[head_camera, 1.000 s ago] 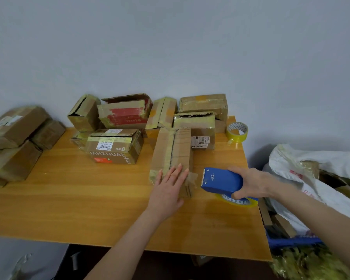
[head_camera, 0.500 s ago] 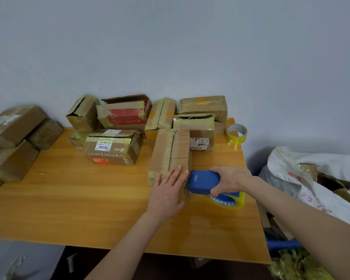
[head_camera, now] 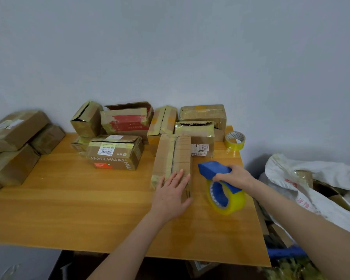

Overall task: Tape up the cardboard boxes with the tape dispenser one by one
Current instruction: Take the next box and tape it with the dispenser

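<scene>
A long cardboard box (head_camera: pixel 173 152), laid lengthwise near the right end of the wooden surface (head_camera: pixel 69 199), is pressed at its near end by the left hand (head_camera: pixel 173 194), whose fingers are spread flat and straight on the top. The blue tape dispenser (head_camera: pixel 214 170), its yellow roll hung below, is gripped by the right hand (head_camera: pixel 233 176) with fingers curled round the body, and is held just beside the box's right side. More boxes (head_camera: pixel 117 152) are clustered behind, and a spare tape roll (head_camera: pixel 235 139) is set at the far right corner
</scene>
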Motion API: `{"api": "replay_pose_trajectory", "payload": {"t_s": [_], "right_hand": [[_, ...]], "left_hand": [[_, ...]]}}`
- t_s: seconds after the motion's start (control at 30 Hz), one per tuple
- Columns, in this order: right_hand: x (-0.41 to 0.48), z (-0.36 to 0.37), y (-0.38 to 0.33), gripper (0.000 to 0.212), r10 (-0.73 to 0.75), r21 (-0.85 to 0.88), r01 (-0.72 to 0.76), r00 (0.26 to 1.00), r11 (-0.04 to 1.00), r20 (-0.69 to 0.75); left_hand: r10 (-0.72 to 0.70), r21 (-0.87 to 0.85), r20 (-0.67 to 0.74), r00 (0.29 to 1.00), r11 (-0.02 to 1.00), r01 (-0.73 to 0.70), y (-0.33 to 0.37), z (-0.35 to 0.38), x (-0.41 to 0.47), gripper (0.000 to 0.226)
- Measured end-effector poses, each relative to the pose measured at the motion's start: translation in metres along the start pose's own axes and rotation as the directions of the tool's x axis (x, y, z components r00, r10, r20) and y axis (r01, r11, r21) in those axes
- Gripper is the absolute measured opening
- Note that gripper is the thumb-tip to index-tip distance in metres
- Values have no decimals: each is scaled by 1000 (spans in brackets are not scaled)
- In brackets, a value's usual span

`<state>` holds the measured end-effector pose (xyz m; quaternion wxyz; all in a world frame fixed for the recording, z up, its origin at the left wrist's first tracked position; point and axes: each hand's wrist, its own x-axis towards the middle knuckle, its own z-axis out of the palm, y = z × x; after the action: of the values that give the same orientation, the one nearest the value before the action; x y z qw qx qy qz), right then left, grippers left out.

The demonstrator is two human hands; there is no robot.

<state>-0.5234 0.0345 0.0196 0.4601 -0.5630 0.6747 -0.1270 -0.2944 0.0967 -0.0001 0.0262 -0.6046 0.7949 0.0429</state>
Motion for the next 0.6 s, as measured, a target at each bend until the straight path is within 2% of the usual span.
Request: {"api": "replay_pose_trajectory", "payload": {"t_s": [0.1, 0.17, 0.23, 0.3, 0.37, 0.43, 0.47, 0.53, 0.6], "right_hand": [[10, 20, 12, 45, 143, 341, -129, 990, 931, -17], [18, 35, 25, 52, 275, 548, -242, 961, 801, 22], [22, 47, 35, 51, 350, 650, -327, 932, 686, 100], [24, 55, 38, 42, 380, 674, -374, 913, 638, 147], [28, 59, 41, 46, 405, 626, -389, 906, 676, 126], [30, 58, 44, 58, 410, 453, -391, 910, 801, 60], [28, 54, 41, 57, 374, 340, -357, 927, 870, 17], [18, 46, 26, 48, 219, 52, -215, 973, 975, -70], [6, 48, 2, 48, 7, -110, -27, 984, 994, -179]], "left_hand": [[-70, -251, -147, 987, 968, 32, -4, -7, 5, 58], [-206, -446, -266, 942, 892, 69, -12, -11, 5, 49], [-334, -579, -296, 895, 808, 110, -24, -12, 2, 44], [-425, -670, -266, 865, 727, 151, -38, -12, -3, 41], [-491, -712, -241, 837, 676, 191, -53, -11, -8, 40], [-536, -744, -213, 817, 631, 220, -65, -6, -11, 39], [-550, -753, -201, 810, 616, 232, -69, -3, -13, 39], [-580, -763, -180, 794, 592, 259, -71, 2, -15, 39], [-604, -760, -187, 775, 589, 275, -72, 5, -15, 38]]}}
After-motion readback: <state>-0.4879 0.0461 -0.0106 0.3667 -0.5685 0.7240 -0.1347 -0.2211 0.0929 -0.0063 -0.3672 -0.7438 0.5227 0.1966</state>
